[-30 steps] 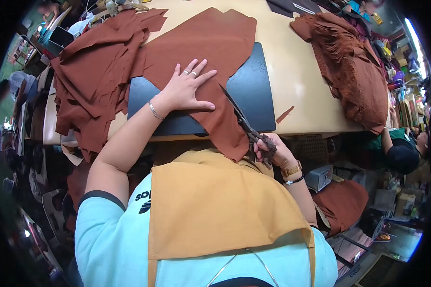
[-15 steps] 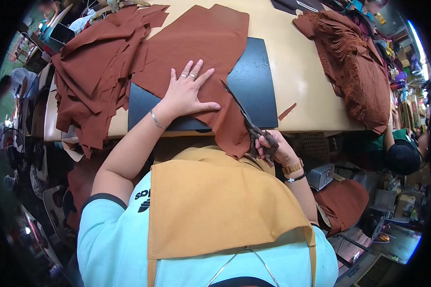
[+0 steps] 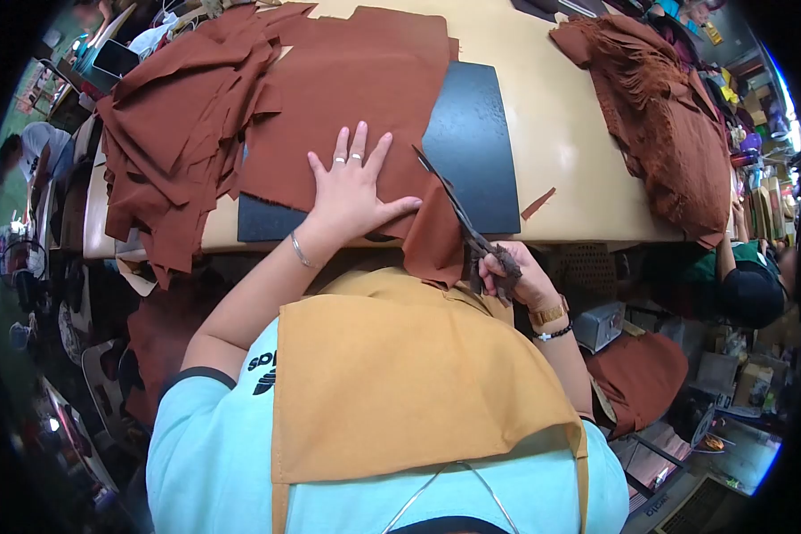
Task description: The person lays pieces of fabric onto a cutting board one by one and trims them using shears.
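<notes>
My left hand (image 3: 356, 191) lies flat with fingers spread on a rust-brown piece of fabric (image 3: 356, 76). This piece rests over a dark board (image 3: 472, 125) and hangs past the table's front edge as a narrow flap. My right hand (image 3: 512, 274) is wrapped round the cloth-bound handles of a large pair of scissors (image 3: 454, 200). Their dark blades point up and away, along the fabric's right edge beside the flap. Whether the blades are parted is hard to see.
A heap of brown fabric pieces (image 3: 173, 133) covers the table's left side. Another frayed brown bundle (image 3: 654, 125) lies at the right. A thin fabric scrap (image 3: 538, 204) sits on the pale tabletop (image 3: 556, 116). A person in a dark cap (image 3: 752, 294) is at the far right.
The fabric has turned on the board under my left hand, which has shifted slightly right and nearer to me. My right hand and the scissors have stayed almost in place.
</notes>
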Tool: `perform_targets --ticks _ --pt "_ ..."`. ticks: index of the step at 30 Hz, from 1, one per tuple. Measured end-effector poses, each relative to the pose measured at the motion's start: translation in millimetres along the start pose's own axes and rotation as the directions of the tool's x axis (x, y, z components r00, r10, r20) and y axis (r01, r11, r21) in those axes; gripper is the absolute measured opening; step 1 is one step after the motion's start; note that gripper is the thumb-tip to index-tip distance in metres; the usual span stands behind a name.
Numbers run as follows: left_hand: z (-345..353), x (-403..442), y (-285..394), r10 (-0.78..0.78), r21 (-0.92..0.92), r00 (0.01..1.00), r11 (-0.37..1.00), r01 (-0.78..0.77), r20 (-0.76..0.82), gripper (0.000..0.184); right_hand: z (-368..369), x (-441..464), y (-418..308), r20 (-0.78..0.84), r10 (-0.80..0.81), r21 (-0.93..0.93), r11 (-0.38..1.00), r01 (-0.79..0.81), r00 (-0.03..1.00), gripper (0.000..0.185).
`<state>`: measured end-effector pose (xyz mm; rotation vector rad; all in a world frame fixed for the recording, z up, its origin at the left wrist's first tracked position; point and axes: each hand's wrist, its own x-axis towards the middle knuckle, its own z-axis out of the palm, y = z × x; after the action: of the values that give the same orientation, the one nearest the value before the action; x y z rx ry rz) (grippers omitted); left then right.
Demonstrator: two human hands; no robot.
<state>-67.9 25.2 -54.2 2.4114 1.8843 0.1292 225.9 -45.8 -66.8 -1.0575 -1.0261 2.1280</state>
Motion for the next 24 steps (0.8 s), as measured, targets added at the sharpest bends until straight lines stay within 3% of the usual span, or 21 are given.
perform_targets --ticks 4,11,24 --pt "0.7 -4.7 6.1 -0.046 -0.06 0.997 0.997 0.05 0.066 0.092 1.9 -5.8 3.1 -0.039 -0.013 0.012 1.0 0.013 0.999 0.025" --pt "-11.9 52.5 -55.4 0.347 0.013 0.938 0.938 -0.347 0.009 0.094 -0.3 -5.9 -9.1 -0.024 0.045 -0.02 0.999 -0.046 0.999 0.026" --pt "1.6 37.6 -47.5 0.223 -0.038 0.974 0.974 -0.225 -0.036 0.099 5.3 -4.0 -3.8 -0.054 0.007 -0.032 0.999 -0.009 0.999 0.028"
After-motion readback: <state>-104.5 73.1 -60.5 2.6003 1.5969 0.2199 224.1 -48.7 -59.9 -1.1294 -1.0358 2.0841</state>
